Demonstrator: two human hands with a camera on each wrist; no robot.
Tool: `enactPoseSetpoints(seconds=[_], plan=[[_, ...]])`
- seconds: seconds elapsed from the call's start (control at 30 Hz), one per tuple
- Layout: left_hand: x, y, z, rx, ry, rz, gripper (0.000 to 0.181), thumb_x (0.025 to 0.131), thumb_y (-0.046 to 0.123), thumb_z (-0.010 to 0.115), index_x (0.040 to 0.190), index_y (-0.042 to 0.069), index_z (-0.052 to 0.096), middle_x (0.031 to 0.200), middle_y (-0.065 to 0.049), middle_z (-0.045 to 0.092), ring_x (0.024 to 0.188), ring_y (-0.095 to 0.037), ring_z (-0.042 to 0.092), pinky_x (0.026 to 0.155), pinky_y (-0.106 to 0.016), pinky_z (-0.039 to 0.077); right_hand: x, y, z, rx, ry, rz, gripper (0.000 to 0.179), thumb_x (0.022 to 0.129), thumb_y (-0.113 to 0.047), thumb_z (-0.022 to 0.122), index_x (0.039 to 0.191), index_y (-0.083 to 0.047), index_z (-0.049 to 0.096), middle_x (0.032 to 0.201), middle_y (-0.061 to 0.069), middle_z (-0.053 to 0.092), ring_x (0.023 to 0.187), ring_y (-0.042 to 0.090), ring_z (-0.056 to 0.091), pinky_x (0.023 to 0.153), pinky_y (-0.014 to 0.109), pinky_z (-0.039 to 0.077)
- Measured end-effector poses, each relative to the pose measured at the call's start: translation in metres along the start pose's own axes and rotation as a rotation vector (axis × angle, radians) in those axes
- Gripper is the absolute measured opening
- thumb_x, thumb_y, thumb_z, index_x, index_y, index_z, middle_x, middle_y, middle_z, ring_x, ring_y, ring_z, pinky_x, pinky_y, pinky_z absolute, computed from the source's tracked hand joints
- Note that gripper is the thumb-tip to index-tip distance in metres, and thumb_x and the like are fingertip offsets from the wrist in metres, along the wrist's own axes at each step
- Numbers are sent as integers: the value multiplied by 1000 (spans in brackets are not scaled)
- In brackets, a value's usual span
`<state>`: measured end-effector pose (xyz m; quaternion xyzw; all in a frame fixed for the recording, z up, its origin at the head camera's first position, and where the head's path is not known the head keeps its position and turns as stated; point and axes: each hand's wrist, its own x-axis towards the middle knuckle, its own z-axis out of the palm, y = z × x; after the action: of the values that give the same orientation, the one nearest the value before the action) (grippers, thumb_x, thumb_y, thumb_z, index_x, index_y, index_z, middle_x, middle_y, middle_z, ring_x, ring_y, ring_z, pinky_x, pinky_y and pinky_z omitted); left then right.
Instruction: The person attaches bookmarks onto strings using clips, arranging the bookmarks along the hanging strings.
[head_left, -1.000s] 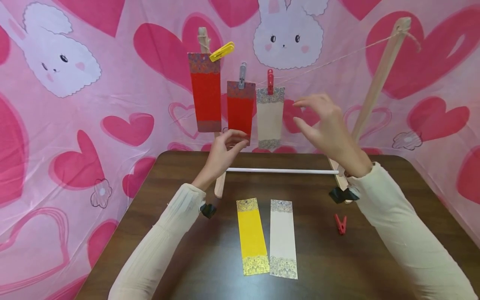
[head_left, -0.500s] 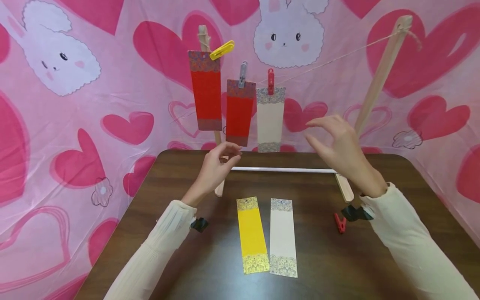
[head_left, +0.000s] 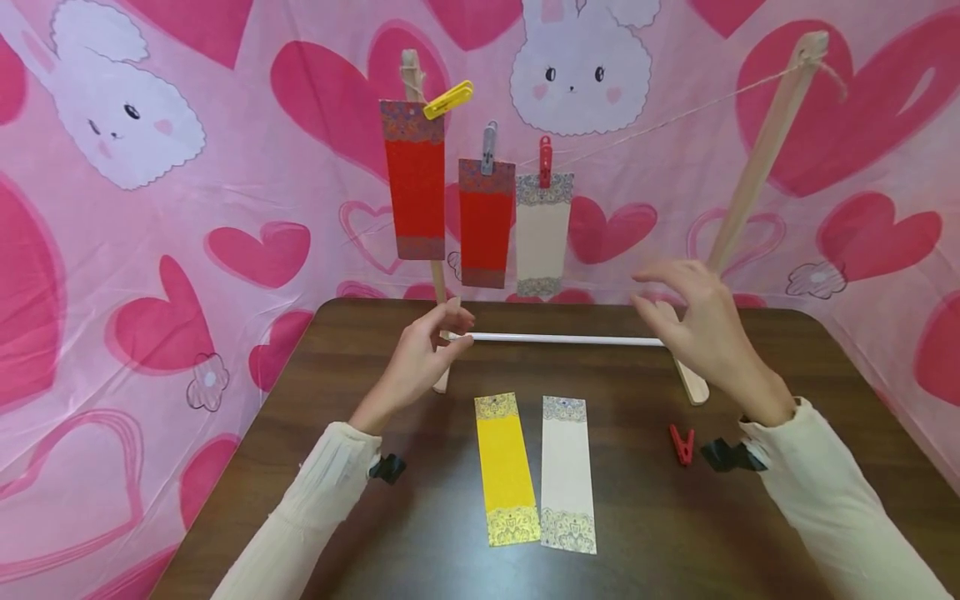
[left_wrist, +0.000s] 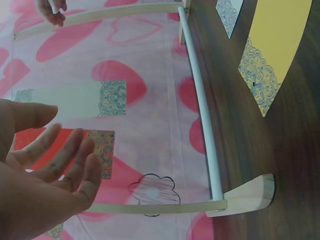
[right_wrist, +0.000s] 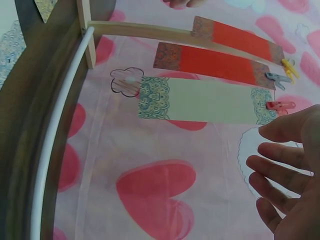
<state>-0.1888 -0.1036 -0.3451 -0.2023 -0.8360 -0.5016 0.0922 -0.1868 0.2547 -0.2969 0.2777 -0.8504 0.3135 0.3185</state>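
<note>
My left hand (head_left: 422,350) hovers in front of the stand's left post, fingers loosely bent, holding nothing. On the right side my right hand (head_left: 701,329) is in the air before the right post, its fingers and thumb spread apart around nothing. From the string hang a red card (head_left: 415,187) with a yellow clothespin (head_left: 448,99), a second red card (head_left: 485,233) with a grey clothespin (head_left: 489,148), and a white card (head_left: 543,242) with a red clothespin (head_left: 545,162). A yellow card (head_left: 506,467) and another white card (head_left: 567,467) lie on the table.
A loose red clothespin (head_left: 682,445) lies on the table (head_left: 337,517) at the right. The wooden stand's right post (head_left: 765,154) leans outward, and a white rod (head_left: 562,339) joins the two sides low down. Behind hangs a pink cloth (head_left: 300,167) with hearts and rabbits.
Both hands have come down, away from the hanging cards. The left has drifted left and the right has drifted right. The hanging cards sway slightly.
</note>
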Motion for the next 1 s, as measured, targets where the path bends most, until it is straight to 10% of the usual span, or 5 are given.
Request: enactPoseSetpoints(seconds=[0.57, 1.0], plan=[[-25, -9, 2, 60, -121, -65, 40, 88, 10, 75, 125, 11, 59, 122, -5, 64, 113, -23, 58, 94, -50, 51, -48, 2, 1, -12, -14, 99, 33, 79, 3, 78, 111, -1, 71, 114, 17, 69, 105, 28, 54, 79, 43, 36], [-39, -21, 15, 80, -190, -68, 47, 86, 8, 78, 128, 8, 58, 125, -6, 62, 115, -26, 57, 91, -46, 48, -98, 14, -5, -35, 43, 217, 33, 79, -1, 81, 111, -7, 74, 110, 10, 71, 108, 7, 51, 91, 8, 30]])
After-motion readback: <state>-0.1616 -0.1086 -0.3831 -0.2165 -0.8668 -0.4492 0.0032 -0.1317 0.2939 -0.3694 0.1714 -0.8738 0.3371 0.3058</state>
